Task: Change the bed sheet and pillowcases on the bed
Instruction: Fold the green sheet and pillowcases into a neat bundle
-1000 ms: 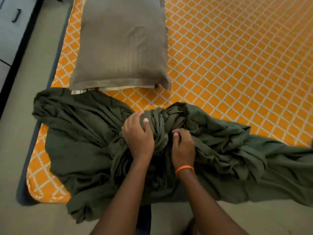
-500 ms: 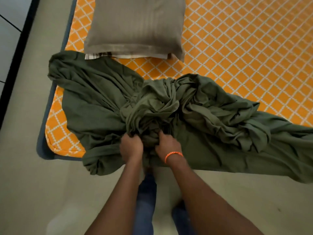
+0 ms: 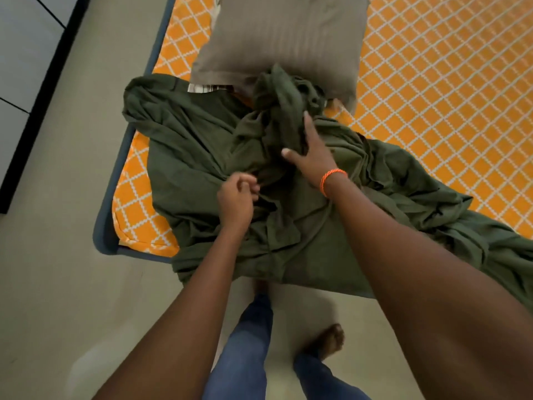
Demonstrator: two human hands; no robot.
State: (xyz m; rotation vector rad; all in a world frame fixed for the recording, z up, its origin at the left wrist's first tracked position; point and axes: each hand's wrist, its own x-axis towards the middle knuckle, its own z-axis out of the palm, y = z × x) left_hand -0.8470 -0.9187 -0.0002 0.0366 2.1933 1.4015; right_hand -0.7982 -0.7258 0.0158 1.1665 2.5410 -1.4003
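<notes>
Green sheet [image 3: 202, 157] bunched beneath both hands' grip

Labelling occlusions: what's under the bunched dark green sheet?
The dark green sheet lies over the orange lattice-patterned mattress and overlaps the grey pillow's near edge. The left hand pinches it; the right hand rests on top. Anything else beneath is hidden.

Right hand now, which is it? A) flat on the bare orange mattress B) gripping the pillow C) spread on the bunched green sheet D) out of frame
C: the right hand, with the orange wristband, lies with fingers spread on the bunched green sheet, just short of the pillow.
</notes>
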